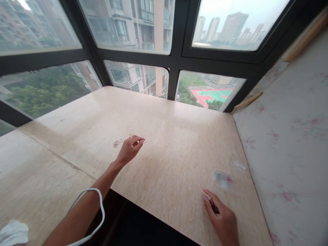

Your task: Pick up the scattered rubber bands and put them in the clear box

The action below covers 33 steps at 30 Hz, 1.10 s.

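My left hand is over the middle of the marble-patterned sill, thumb and fingertips pinched on a small thin ring. A ring also sits on one of its fingers. Just left of that hand lies a little group of thin rings, partly overlapping; another peeks out behind the knuckles. My right hand rests near the front right edge, fingers loosely curled with thumb and index fingertips apart, and nothing shows in it. Beyond it lies a clear plastic packet with small green and pink pieces inside.
A second clear scrap of packaging lies by the flowered wall on the right. A white cable loops across my left forearm. Crumpled white tissue is at the lower left. Dark-framed windows border the sill's far side.
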Tool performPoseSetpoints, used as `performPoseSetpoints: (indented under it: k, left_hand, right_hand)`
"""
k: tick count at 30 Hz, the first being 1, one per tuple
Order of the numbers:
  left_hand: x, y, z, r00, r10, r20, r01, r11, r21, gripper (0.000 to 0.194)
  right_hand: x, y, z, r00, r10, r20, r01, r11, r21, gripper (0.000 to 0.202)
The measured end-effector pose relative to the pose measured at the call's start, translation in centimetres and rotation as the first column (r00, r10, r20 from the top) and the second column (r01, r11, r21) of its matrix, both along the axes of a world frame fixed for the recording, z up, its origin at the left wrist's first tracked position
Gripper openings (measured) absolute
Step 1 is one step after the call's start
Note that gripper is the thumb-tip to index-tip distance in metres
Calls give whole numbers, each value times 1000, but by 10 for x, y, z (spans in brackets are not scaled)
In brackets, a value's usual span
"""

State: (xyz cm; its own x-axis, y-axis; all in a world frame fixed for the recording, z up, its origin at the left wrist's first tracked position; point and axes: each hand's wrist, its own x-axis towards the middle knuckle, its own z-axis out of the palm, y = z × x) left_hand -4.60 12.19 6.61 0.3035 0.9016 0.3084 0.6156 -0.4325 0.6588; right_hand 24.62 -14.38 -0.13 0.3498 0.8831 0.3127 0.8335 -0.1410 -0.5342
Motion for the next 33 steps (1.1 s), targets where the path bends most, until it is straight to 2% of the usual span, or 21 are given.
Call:
performPoseSetpoints:
  k: [4,7,12,18,22,26,30,33]
  left_hand:
    - [46,-22,10,991,-106,86,113,990,-82,21]
    - [83,-42,10,969,-185,164,210,967,-145,20]
    - [146,-79,-3,915,-350,202,382,911,-153,19]
    - [202,-113,-21,846,-523,104,533,840,-105,20]
    - [223,-124,-25,788,-615,12,614,786,-72,22]
    - [233,-127,-28,731,-678,-81,677,735,-35,24]
    - [234,-127,-31,715,-688,-123,690,723,-33,24]
    - [227,-125,-31,730,-674,-117,672,738,-57,24]
  right_hand:
    - [-1,-1,2,1000,0,-24,0,1000,-7,43]
    - [-2,-1,4,998,-1,-59,0,1000,-19,39]
    - [-2,0,8,989,-8,-146,1,999,-48,35]
    - [-1,-1,11,975,-5,-224,-8,998,-55,31]
    - [0,-1,10,966,6,-257,-20,998,-52,28]
    - [1,-1,10,968,11,-249,-22,999,-41,25]
    - [1,-1,12,966,13,-259,-25,999,-43,25]
    - [0,-1,13,957,27,-288,-37,999,-29,26]
